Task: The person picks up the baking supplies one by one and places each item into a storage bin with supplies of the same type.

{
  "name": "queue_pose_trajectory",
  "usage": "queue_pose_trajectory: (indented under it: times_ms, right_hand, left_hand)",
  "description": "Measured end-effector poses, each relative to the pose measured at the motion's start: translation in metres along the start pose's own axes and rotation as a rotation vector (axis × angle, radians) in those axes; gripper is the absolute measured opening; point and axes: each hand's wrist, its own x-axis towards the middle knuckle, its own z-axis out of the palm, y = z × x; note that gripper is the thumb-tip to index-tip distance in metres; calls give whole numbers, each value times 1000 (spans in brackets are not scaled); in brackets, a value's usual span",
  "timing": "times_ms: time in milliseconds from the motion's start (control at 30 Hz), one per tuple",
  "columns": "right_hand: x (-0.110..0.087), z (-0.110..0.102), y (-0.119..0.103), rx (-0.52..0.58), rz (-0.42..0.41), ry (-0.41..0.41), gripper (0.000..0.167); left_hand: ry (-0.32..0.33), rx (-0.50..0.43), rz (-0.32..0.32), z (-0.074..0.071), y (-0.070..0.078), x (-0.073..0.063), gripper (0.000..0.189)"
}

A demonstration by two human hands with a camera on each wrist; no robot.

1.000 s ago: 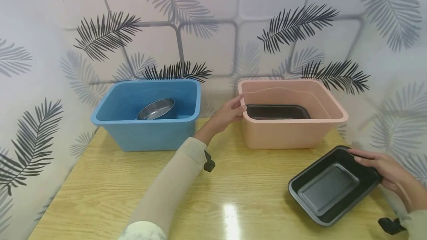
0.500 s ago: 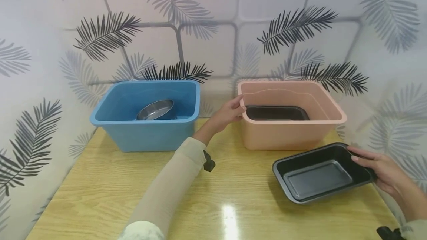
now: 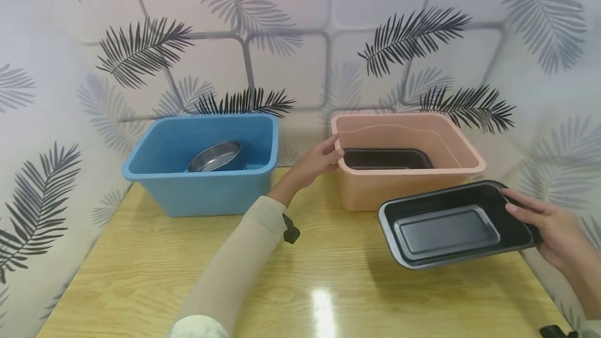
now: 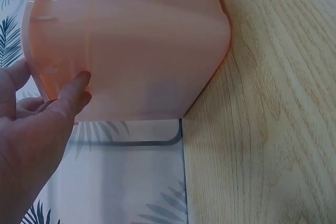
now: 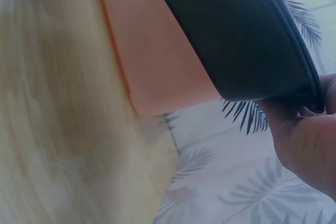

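My right hand (image 3: 556,231) grips the right end of a dark rectangular baking pan (image 3: 446,231), which hangs tilted above the table, its inside facing me. In the right wrist view the pan's dark underside (image 5: 241,35) shows, with the thumb and fingers at its rim. The left hand (image 3: 316,163) holds the left rim of a pink plastic bin (image 3: 389,192); in the left wrist view its fingers (image 4: 76,85) curl over the bin's edge. Inside that bin lies another dark pan (image 3: 385,158), partly hidden by the front wall.
A blue plastic bin (image 3: 206,194) stands at the left back, with a round silver metal pan (image 3: 215,156) leaning inside. Both bins sit on a wooden table (image 3: 291,286) against a leaf-patterned wall covering (image 3: 300,40). The held pan overlaps the pink bin's lower right corner in the head view.
My right hand has raised the baking pan off to the left and toward the pink bin, turning its long side more level. The left hand stays on the pink bin's rim.
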Motion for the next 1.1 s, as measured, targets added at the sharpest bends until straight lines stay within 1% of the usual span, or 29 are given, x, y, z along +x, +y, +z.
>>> queue_pose_trajectory:
  times_ms: [200,333,400,567,633,700,867,1033,1100]
  right_hand:
    - [-1,4,-17,50,-46,5,47]
    - [3,9,-29,30,-107,21,46]
    - [8,12,-36,30,-136,41,45]
    - [18,18,-49,89,-196,99,42]
    - [22,20,-52,93,-207,121,42]
    - [27,23,-55,63,-211,155,43]
    - [41,30,-62,4,-188,212,48]
    - [52,35,-70,24,-192,178,55]
    - [57,37,-73,35,-189,178,57]
  left_hand:
    - [9,-1,-5,1,2,-2,66]
    - [7,-16,-3,0,0,-1,66]
    - [7,-21,-4,0,-2,0,66]
    - [2,-18,5,0,-2,2,66]
    - [-1,-17,7,0,-3,2,67]
    - [-3,-22,8,0,-3,2,67]
    - [-4,-30,11,-1,-3,0,66]
    - [-13,-25,11,0,-2,0,67]
    - [-15,-30,11,0,-2,0,68]
